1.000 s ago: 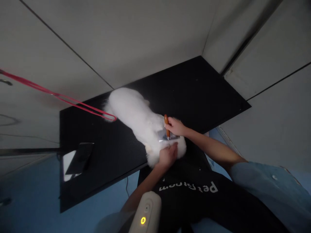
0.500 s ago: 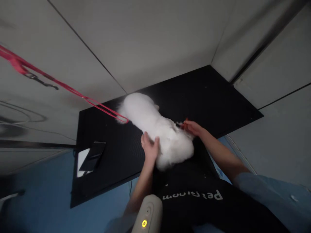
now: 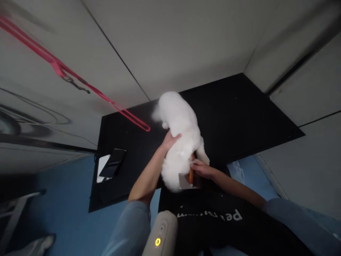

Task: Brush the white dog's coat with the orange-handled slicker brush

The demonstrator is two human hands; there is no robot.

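A fluffy white dog [image 3: 179, 113] stands on the black table [image 3: 239, 113], its rump toward the wall and its head end close to my apron. My left hand [image 3: 171, 140] is wrapped against the dog's side, thumb over the fur and the other fingers mostly hidden beneath. In my right hand [image 3: 201, 168] is a slicker brush [image 3: 191, 176] with an orange handle and a flat silvery head. Its head lies beside the fur of the dog's head, at the table's near edge; whether the pins touch is hidden.
A pink leash loop [image 3: 133, 119] with a metal clip hangs over the table's left part. A dark flat device [image 3: 113, 163] lies on a white item [image 3: 103, 167] at the left end. A pale wall [image 3: 186, 46] rises behind the table. Below me is a pale device with a lit yellow button [image 3: 160, 234].
The dog's body has turned and its rump has shifted right in view. My right hand has brought the brush closer to me, beside the dog's head. My left hand has moved farther along its side.
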